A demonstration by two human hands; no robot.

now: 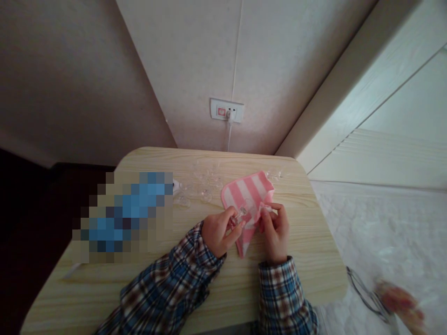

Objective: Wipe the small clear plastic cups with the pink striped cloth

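Note:
A pink-and-white striped cloth [244, 193] lies on the wooden table, partly lifted at its right side. My left hand [221, 229] pinches a small clear object [240, 213] above the cloth's lower left part. Bunched cloth is gripped between the thumb and fingers of my right hand [275, 230], just to the right. Several small clear pieces [206, 186] lie behind and left of the cloth. More clear pieces [277, 175] rest beyond its top right corner.
The pale wooden table [296, 284] has a pixelated blue item [139, 202] on its left. Behind it, a wall socket [226, 110] holds a plug with a white cable. At the right are a white quilted surface [349, 223], a dark looped object [366, 295] and a blurred reddish thing [400, 302].

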